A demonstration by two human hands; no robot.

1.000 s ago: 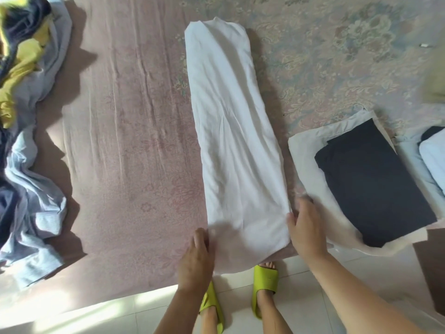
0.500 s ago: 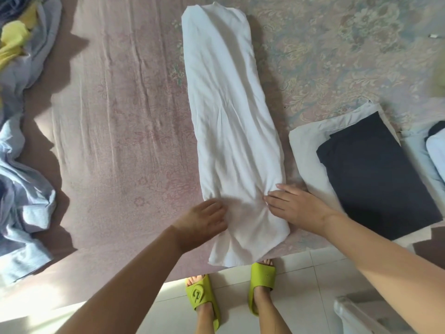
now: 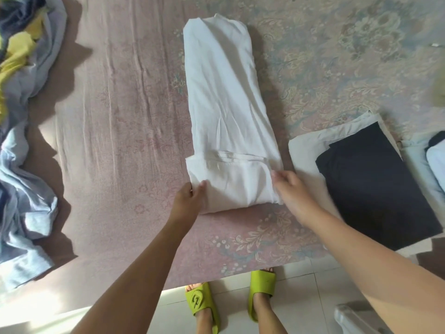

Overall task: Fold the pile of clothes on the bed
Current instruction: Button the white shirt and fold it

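Observation:
A long white garment (image 3: 226, 97) lies lengthwise on the pink patterned bed (image 3: 115, 121), its near end turned up and over onto itself in a short fold. My left hand (image 3: 189, 198) pinches the fold's left corner between thumb and fingers. My right hand (image 3: 289, 189) grips the fold's right corner. An unfolded pile of light blue, yellow and dark clothes (image 3: 21, 131) is heaped along the bed's left edge.
At the right lies a folded stack: a dark navy garment (image 3: 370, 184) on a white one (image 3: 305, 145), with more folded pale pieces (image 3: 431, 162) beyond. Near the bed's edge are tiled floor, my feet in green slippers (image 3: 262, 288), and a pale container (image 3: 356, 319) at the bottom right.
Both hands took the garment's hanging near end and folded it up onto the bed, away from me. The white garment is now shorter, with a doubled near end.

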